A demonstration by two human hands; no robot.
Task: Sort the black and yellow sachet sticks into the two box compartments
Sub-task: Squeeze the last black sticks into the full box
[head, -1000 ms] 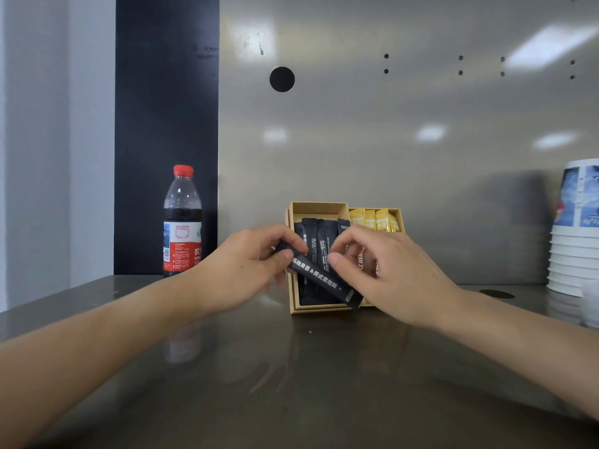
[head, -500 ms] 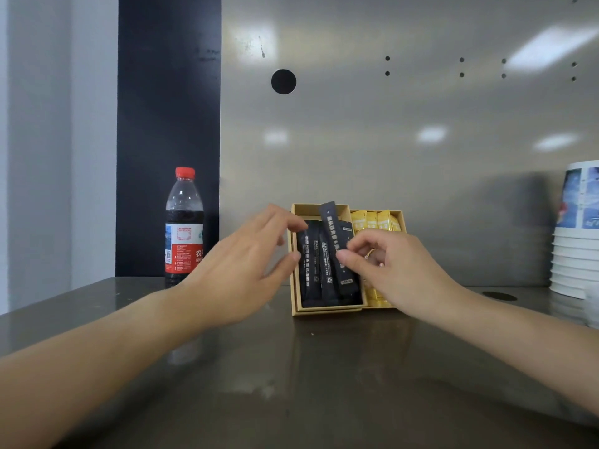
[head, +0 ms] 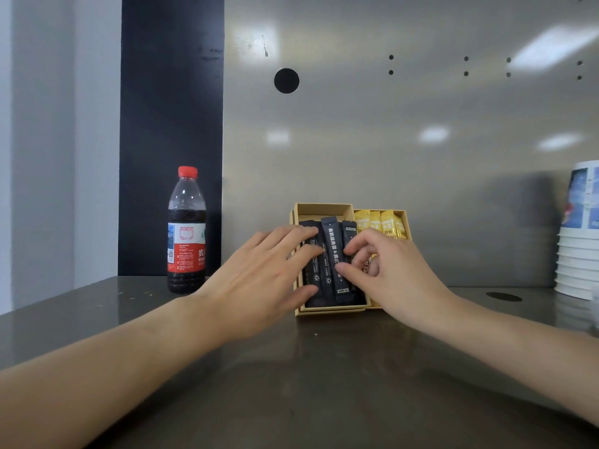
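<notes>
Cardboard box (head: 324, 209) with two compartments sits on the dark worktop (head: 324, 384), toward its far edge, against the metal back panel (head: 389, 140). Left compartment: black sachet sticks (head: 312, 283) lying lengthwise, side by side. Right compartment: yellow sachet sticks (head: 381, 222), far ends showing, near ends hidden behind the right hand.

Left hand (head: 259, 280): palm down, fingers spread and loose, gripping nothing. Fingertips (head: 311, 252) rest on the leftmost black sticks; thumb lies across the box's near-left corner.

Right hand (head: 389, 273): thumb and index finger pinch one black sachet stick (head: 334, 254), the one with white lettering down its length. Thumb tip sits on the stick's lower half, index tip on its right edge about midway. That stick lies on top of the other black ones in the left compartment, roughly parallel to them, its far end reaching a little beyond theirs. The remaining fingers curl over the divider and the yellow side.

Elsewhere: cola bottle (head: 187, 231), red cap, upright near the worktop's far-left corner, well apart from the box. Stack of white paper cups (head: 577, 247) at the far-right edge, partly out of view. Dark round hole (head: 503, 296) in the worktop just left of the cups.
</notes>
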